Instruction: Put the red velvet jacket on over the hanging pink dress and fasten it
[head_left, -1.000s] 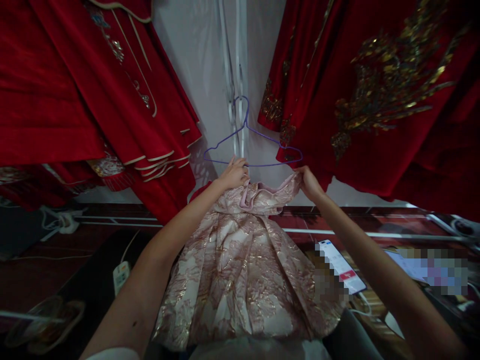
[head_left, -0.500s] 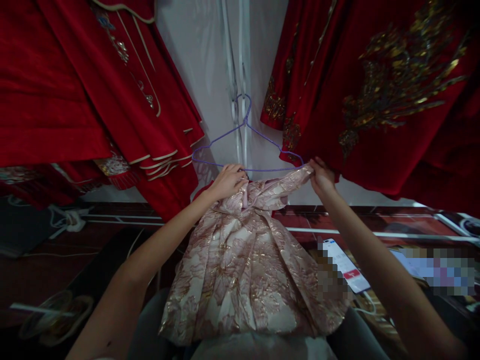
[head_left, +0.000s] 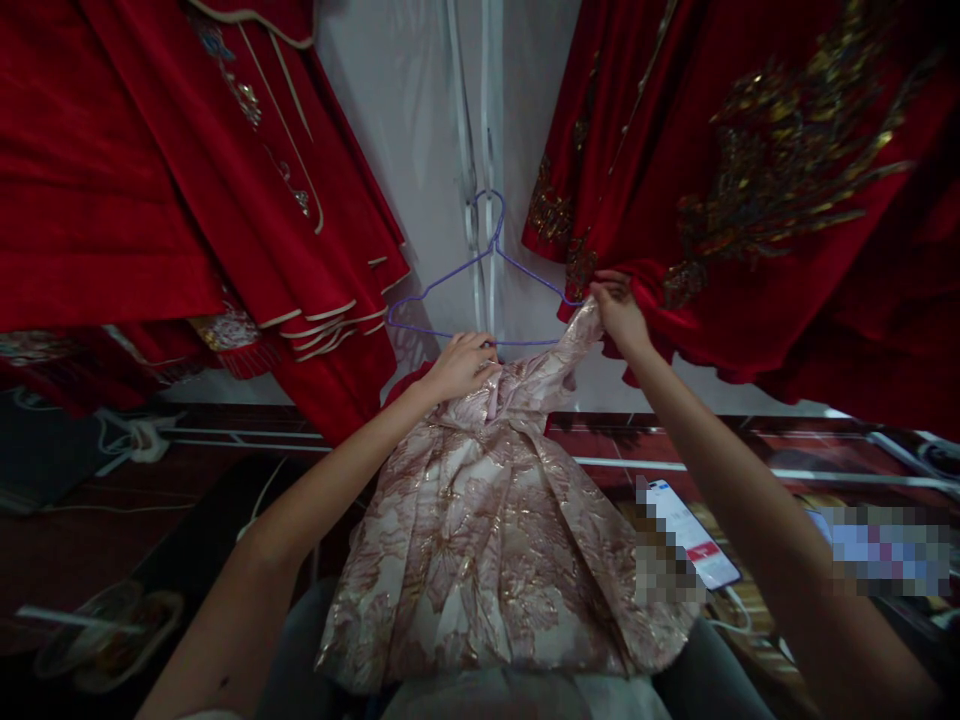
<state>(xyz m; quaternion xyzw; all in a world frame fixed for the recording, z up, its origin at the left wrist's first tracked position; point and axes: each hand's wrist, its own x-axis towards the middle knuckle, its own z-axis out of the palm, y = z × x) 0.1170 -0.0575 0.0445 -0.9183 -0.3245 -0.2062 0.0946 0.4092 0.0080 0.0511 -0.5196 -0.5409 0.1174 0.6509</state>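
Observation:
A pink and cream brocade dress [head_left: 480,540] with gold threads spreads over my lap, its top reaching up toward a purple wire hanger [head_left: 450,272]. The hanger hooks onto a white strap [head_left: 484,120] in front of the wall. My left hand [head_left: 466,366] is closed on the dress's left shoulder, close below the hanger's bottom bar. Higher up, my right hand [head_left: 616,310] pinches the end of the right shoulder strap [head_left: 583,325] and draws it over the right end of the hanger, which is hidden there.
Red embroidered garments hang at left [head_left: 150,180] and right [head_left: 750,200], the right one touching my right hand. A lit phone [head_left: 694,540] with a cable lies at lower right. Plastic bowls [head_left: 112,635] sit at lower left. A white rail [head_left: 645,465] runs behind the dress.
My right hand has moved up and to the left with the shoulder strap, over the hanger's right end, pushing the red cloth. My left hand has stayed nearly in place.

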